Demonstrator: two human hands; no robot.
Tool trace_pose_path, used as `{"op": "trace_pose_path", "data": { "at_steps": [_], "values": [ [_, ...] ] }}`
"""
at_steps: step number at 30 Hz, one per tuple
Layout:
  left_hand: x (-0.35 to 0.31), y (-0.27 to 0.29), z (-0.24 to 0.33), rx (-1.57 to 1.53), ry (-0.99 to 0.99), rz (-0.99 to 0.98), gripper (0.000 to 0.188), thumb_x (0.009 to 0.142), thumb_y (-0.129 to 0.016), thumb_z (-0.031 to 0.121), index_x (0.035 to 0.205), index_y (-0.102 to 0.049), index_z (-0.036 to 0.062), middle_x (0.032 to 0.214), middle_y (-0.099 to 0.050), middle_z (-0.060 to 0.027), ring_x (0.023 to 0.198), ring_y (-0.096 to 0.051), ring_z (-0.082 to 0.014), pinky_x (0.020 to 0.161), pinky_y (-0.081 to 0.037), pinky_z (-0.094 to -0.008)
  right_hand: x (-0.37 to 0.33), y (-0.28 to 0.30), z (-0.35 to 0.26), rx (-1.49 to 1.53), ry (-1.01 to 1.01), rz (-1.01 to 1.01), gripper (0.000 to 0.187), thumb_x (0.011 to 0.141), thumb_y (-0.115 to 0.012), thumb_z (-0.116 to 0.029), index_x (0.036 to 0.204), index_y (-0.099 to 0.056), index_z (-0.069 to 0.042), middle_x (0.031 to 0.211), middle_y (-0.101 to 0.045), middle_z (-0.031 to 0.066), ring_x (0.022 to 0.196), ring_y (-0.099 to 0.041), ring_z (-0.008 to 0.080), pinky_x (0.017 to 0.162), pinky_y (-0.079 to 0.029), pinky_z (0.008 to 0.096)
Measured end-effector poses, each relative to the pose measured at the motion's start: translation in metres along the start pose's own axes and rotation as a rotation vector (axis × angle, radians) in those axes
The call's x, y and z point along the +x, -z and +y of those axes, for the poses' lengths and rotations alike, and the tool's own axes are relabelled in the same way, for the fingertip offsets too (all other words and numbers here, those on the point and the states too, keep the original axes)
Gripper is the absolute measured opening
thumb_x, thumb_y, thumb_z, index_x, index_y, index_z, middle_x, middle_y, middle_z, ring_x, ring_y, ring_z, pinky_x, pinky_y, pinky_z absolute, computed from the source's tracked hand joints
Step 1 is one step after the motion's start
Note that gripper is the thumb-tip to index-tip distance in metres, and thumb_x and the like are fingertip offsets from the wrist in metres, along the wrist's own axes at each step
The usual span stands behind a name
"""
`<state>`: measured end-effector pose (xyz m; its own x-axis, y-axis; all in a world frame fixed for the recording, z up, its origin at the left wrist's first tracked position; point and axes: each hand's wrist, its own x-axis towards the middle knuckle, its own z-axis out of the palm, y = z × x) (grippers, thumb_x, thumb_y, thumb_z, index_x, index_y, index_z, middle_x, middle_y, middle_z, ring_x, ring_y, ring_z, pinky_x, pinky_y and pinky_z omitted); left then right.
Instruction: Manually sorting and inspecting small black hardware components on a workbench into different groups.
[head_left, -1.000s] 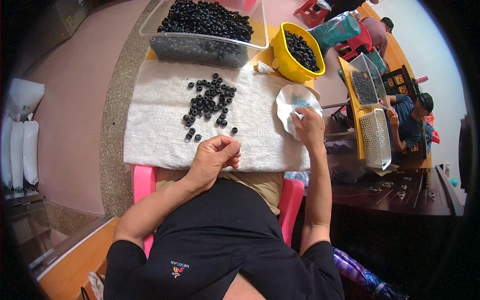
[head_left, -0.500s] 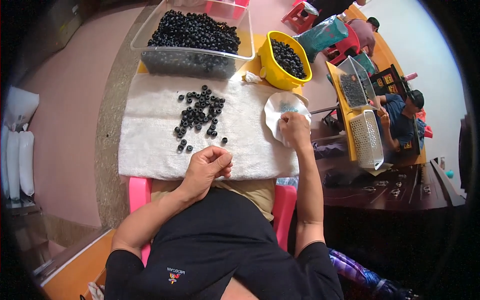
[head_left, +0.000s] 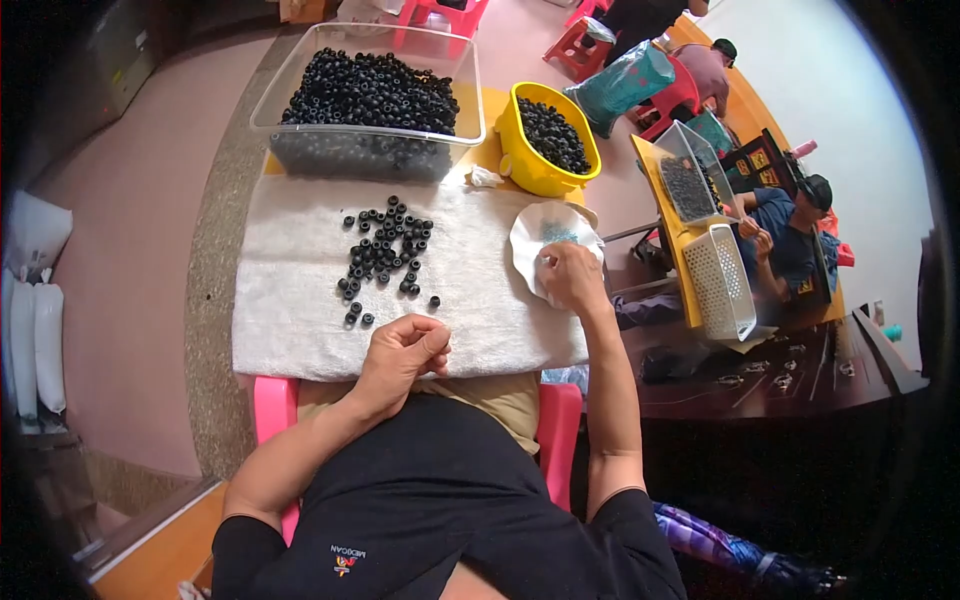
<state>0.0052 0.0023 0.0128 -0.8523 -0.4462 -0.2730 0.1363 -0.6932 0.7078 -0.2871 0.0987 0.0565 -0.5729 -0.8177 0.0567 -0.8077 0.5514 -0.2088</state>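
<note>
My left hand [head_left: 402, 358] hovers over the near edge of a white towel [head_left: 290, 300], thumb pressed to the curled fingers; whatever they hold is hidden or too small to make out. Just beyond it lies a loose scatter of small black ring-shaped parts [head_left: 385, 250], with a single one nearest my fingertips. At the towel's right side, my right hand [head_left: 572, 276] reaches into a white wavy-rimmed dish [head_left: 524, 240]. Its fingertips are pinched together near small pale-blue bits [head_left: 560, 231], and anything between them cannot be made out.
A clear plastic bin [head_left: 465, 100] full of black parts stands behind the towel. Beside it are a yellow tub [head_left: 540, 178] of similar parts and a crumpled white tissue [head_left: 484, 177]. To the right, a co-worker [head_left: 790, 235] sits at another table with a white perforated basket [head_left: 722, 285].
The view has shifted, so the table and things on it appear slightly lower and further left. My left hand stays closed near the towel's edge; my right hand remains at the dish.
</note>
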Motion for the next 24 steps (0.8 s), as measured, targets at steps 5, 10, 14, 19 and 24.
{"op": "trace_pose_path", "data": {
  "at_steps": [5, 10, 14, 19, 24],
  "values": [
    [0.0, -0.002, 0.003, 0.011, 0.004, 0.003, 0.017, 0.092, -0.068, 0.021, 0.096, -0.064, 0.0051, 0.082, -0.064, -0.0027, 0.07, -0.062, -0.01, 0.065, -0.055, -0.0245, -0.002, -0.001, 0.011, 0.041, 0.08, 0.049, 0.024, 0.08, -0.061, -0.014, 0.099, -0.072, -0.004, 0.1, -0.067, 0.0181, 0.092, -0.065, 0.0367, 0.088, -0.05, 0.0426],
    [0.0, -0.002, 0.003, 0.025, 0.015, 0.012, 0.018, 0.092, -0.069, 0.022, 0.096, -0.064, 0.0053, 0.082, -0.064, -0.0022, 0.07, -0.062, -0.0095, 0.065, -0.055, -0.0242, -0.002, -0.007, 0.024, 0.224, 0.205, 0.137, 0.018, 0.079, -0.062, -0.006, 0.095, -0.068, 0.0, 0.091, -0.065, 0.0192, 0.086, -0.065, 0.0373, 0.08, -0.051, 0.0426],
    [0.0, -0.002, 0.002, 0.025, 0.016, 0.017, 0.018, 0.092, -0.069, 0.022, 0.096, -0.064, 0.0056, 0.082, -0.064, -0.002, 0.07, -0.062, -0.0093, 0.065, -0.055, -0.0238, -0.004, -0.01, 0.026, 0.219, 0.279, 0.21, 0.015, 0.078, -0.063, -0.002, 0.093, -0.066, 0.0, 0.087, -0.063, 0.0193, 0.082, -0.064, 0.0373, 0.076, -0.052, 0.0427],
    [0.0, -0.001, 0.0, 0.016, 0.003, 0.013, 0.017, 0.093, -0.068, 0.022, 0.096, -0.064, 0.0055, 0.082, -0.064, -0.002, 0.07, -0.062, -0.0094, 0.065, -0.055, -0.0239, -0.015, 0.0, 0.011, 0.336, 0.082, 0.21, 0.008, 0.083, -0.067, -0.005, 0.089, -0.066, 0.0, 0.078, -0.066, 0.0172, 0.072, -0.067, 0.03, 0.068, -0.053, 0.0364],
    [0.0, -0.001, -0.001, 0.009, 0.014, 0.028, 0.016, 0.094, -0.067, 0.02, 0.098, -0.065, 0.005, 0.082, -0.065, -0.0023, 0.07, -0.062, -0.0097, 0.066, -0.056, -0.0249, -0.021, -0.003, 0.022, 0.56, 0.048, 0.264, 0.01, 0.085, -0.069, -0.006, 0.09, -0.067, 0.003, 0.075, -0.067, 0.0082, 0.067, -0.064, 0.0126, 0.064, -0.051, 0.0262]
  ]
}}
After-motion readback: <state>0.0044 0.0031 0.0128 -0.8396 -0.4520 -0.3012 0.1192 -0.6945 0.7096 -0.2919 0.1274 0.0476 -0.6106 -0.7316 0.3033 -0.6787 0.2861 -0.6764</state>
